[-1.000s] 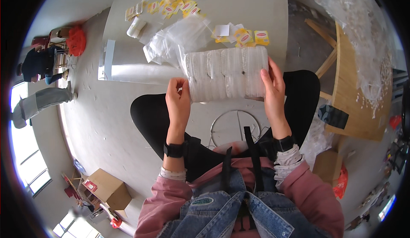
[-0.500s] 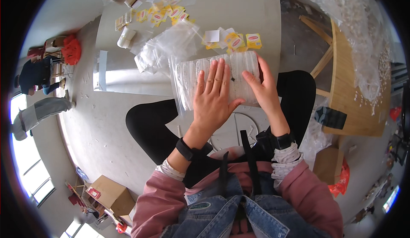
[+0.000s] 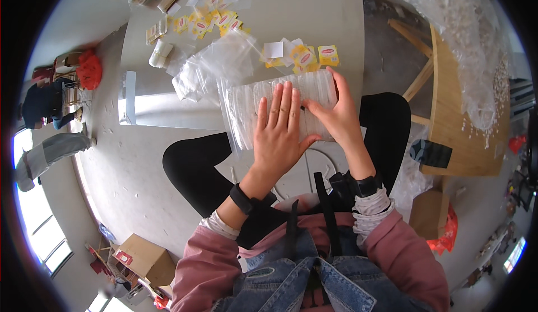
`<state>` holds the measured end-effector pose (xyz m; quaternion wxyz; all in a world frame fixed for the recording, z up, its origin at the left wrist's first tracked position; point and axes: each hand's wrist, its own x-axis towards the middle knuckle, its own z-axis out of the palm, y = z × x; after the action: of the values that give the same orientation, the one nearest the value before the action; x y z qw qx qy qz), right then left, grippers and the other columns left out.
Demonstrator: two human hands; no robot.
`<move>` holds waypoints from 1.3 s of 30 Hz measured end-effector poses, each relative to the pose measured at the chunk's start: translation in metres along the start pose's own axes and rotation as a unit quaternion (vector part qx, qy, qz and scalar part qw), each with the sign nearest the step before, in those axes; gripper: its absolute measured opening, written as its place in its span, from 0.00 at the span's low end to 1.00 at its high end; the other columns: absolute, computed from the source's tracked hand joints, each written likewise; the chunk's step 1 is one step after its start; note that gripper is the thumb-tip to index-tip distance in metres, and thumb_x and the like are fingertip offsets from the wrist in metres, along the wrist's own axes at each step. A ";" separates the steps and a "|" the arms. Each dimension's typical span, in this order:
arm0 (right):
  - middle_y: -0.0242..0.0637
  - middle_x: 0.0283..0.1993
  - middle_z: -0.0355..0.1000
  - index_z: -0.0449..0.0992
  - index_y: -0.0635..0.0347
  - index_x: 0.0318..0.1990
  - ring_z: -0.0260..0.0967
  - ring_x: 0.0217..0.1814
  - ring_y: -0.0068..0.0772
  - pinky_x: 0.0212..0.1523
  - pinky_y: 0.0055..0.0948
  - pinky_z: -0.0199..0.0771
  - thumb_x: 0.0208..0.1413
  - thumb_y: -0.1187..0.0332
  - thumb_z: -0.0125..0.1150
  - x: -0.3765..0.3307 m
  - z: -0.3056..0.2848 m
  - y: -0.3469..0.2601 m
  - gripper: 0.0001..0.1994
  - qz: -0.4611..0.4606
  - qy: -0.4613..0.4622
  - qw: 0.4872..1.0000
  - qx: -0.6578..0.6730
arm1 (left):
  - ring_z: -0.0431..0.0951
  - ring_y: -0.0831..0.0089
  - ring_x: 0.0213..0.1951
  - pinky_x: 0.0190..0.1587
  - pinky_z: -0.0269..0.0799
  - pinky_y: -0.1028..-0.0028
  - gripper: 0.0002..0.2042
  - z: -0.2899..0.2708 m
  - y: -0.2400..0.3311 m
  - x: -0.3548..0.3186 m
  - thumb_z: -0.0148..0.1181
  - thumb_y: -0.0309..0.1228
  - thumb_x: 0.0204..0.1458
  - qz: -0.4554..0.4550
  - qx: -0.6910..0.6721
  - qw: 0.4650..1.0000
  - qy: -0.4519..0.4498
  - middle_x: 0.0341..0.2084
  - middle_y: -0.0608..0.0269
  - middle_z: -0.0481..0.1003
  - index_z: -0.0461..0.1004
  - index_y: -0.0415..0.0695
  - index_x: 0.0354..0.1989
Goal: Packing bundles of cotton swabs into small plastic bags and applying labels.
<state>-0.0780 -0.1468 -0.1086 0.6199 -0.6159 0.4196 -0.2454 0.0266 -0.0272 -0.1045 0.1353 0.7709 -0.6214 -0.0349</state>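
Note:
A clear plastic bag [image 3: 242, 116] packed with rows of white, ribbed contents lies between my hands above my lap, by the near table edge. My left hand [image 3: 277, 135] rests flat across its middle, fingers stretched out, thumb spread to the right. With my right hand [image 3: 344, 115] I grip the bag's right end, fingers round the far corner and thumb pressed on top. The bag's loose, unfilled plastic edge hangs out at its left. What the white contents are, I cannot tell.
On the grey table [image 3: 302, 9] lie a heap of clear plastic bags [image 3: 216, 60], yellow and white cards [image 3: 305, 57], a white roll [image 3: 161, 53] and small packs of sticks [image 3: 157, 31]. A wooden table [image 3: 465, 149] stands right, carrying a large plastic sack [image 3: 448, 26]. People [image 3: 45, 102] are far left.
My right thumb has slid left over the top of the bag. My left hand stays flat on it. The whole view has shifted slightly.

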 end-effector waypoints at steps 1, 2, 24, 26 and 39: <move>0.51 0.63 0.63 0.55 0.70 0.66 0.61 0.66 0.39 0.63 0.34 0.64 0.48 0.69 0.70 0.001 0.000 -0.001 0.39 0.003 0.004 1.000 -0.020 | 0.50 0.54 0.72 0.70 0.43 0.51 0.45 -0.001 0.001 -0.001 0.46 0.63 0.54 0.015 0.008 1.000 -0.007 0.69 0.47 0.54 0.56 0.34 0.68; 0.51 0.63 0.63 0.55 0.70 0.66 0.61 0.66 0.39 0.63 0.34 0.64 0.48 0.69 0.70 0.001 -0.001 0.000 0.39 0.003 0.004 1.000 -0.021 | 0.50 0.55 0.72 0.70 0.43 0.51 0.45 -0.002 0.001 -0.001 0.47 0.63 0.53 0.030 0.017 0.999 -0.013 0.69 0.48 0.54 0.56 0.34 0.68; 0.27 0.37 0.70 0.74 0.63 0.42 0.64 0.41 0.17 0.46 0.20 0.65 0.69 0.46 0.42 -0.014 -0.025 0.005 0.26 0.095 -0.038 0.994 0.028 | 0.70 0.65 0.56 0.57 0.65 0.66 0.36 -0.042 -0.086 -0.032 0.36 0.58 0.66 -0.354 -0.471 0.807 -0.048 0.58 0.56 0.69 0.60 0.36 0.67; 0.29 0.40 0.72 0.74 0.64 0.44 0.66 0.44 0.18 0.49 0.21 0.65 0.69 0.45 0.41 -0.018 -0.025 -0.008 0.27 0.096 -0.041 0.992 0.075 | 0.69 0.71 0.55 0.57 0.63 0.72 0.30 -0.052 -0.077 -0.033 0.37 0.52 0.68 -0.344 -0.498 0.794 0.057 0.51 0.57 0.72 0.65 0.35 0.61; 0.43 0.50 0.72 0.71 0.67 0.46 0.68 0.59 0.38 0.64 0.35 0.61 0.70 0.55 0.44 -0.045 -0.028 0.012 0.20 -0.081 -0.007 0.969 0.232 | 0.68 0.68 0.60 0.62 0.64 0.61 0.13 -0.028 -0.053 -0.063 0.49 0.37 0.66 -0.278 -0.570 0.756 0.165 0.52 0.55 0.71 0.69 0.39 0.47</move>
<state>-0.1275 -0.1237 -0.1076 0.7267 -0.4894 0.2955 -0.3809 0.0693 0.0481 -0.0982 0.6339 0.6841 -0.2133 -0.2910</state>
